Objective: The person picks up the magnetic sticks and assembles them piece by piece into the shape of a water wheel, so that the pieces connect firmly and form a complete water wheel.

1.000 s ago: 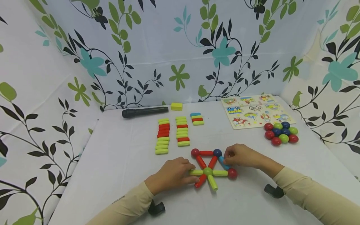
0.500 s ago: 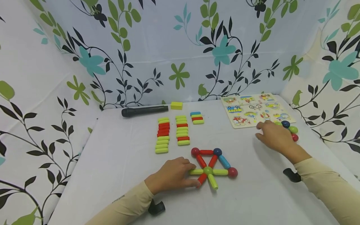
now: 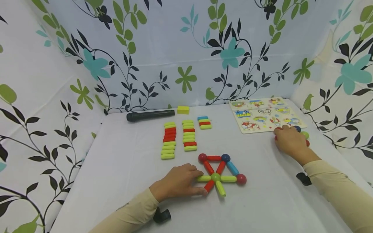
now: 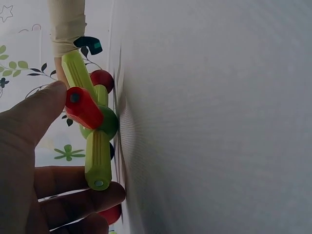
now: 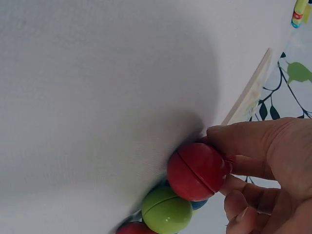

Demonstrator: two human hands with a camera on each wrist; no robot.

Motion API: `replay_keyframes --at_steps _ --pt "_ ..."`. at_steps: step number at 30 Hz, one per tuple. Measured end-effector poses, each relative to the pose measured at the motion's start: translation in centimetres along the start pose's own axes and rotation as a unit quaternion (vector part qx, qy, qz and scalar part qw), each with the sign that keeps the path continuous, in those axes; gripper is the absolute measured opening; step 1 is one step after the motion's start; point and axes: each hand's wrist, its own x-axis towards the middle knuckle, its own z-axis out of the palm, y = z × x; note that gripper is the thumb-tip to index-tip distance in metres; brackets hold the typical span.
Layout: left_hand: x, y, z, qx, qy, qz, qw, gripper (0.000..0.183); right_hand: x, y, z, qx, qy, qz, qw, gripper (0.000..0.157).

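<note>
A flat figure of magnetic rods and balls lies on the table around a green centre ball (image 3: 215, 177). My left hand (image 3: 180, 181) holds it at the left: the thumb is against a red rod (image 4: 84, 109), and the fingers reach behind a light green rod (image 4: 98, 158). A blue rod (image 3: 232, 168) joins the figure's dark blue ball (image 3: 225, 158) to a red ball (image 3: 241, 179). At the ball cluster on the right, my right hand (image 3: 291, 140) has thumb and index finger on a red ball, partly hidden behind a nearer red ball (image 5: 196, 171). A green ball (image 5: 167, 210) sits beside it.
Two long stacks of green and red rods (image 3: 168, 140) (image 3: 189, 136) and a short stack (image 3: 204, 123) lie left of centre. Behind them are a black microphone (image 3: 150, 115) and a yellow block (image 3: 183, 110). A picture puzzle board (image 3: 265, 116) adjoins the balls.
My right hand has let go of the blue rod and moved right to the ball cluster, its fingers lowering onto the red balls. The left hand has stayed at the figure.
</note>
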Motion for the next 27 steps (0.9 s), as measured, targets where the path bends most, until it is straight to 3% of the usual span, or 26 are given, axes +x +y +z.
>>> replay_keyframes --at_steps 6,9,11,13,16,18,20,23,27 --pt "0.0 0.1 -0.1 -0.001 -0.005 0.0 1.0 0.062 -0.7 -0.7 -0.2 0.0 0.01 -0.014 1.0 0.034" --pt "0.0 0.2 -0.1 0.0 -0.008 -0.001 1.0 0.062 -2.3 -3.1 -1.1 0.034 0.026 -0.069 0.997 0.036" --pt "0.0 0.1 -0.1 0.001 -0.01 0.0 1.0 0.062 -4.1 -5.7 -1.9 0.08 0.024 -0.128 0.988 0.037" --pt "0.0 0.1 -0.1 0.002 -0.009 -0.001 1.0 0.063 -6.2 -8.4 -2.5 0.137 0.007 -0.201 0.97 0.035" --pt "0.0 0.0 0.0 0.001 -0.007 0.0 1.0 0.063 -9.4 -11.9 -2.7 0.206 -0.014 -0.32 0.925 0.034" --pt "0.0 0.0 0.0 0.001 -0.005 0.001 1.0 0.063 -11.0 -13.7 -2.3 0.224 -0.012 -0.389 0.894 0.034" --pt "0.0 -0.1 0.0 0.0 -0.003 0.002 1.0 0.062 -12.1 -15.0 -1.7 0.219 0.003 -0.439 0.872 0.035" --pt "0.0 -0.2 0.0 0.0 -0.001 0.006 1.0 0.06 -12.8 -16.2 -0.8 0.198 0.025 -0.471 0.859 0.038" --pt "0.1 -0.2 0.2 0.0 0.005 0.013 0.9999 0.059 -13.0 -16.6 0.2 0.178 0.039 -0.479 0.859 0.039"
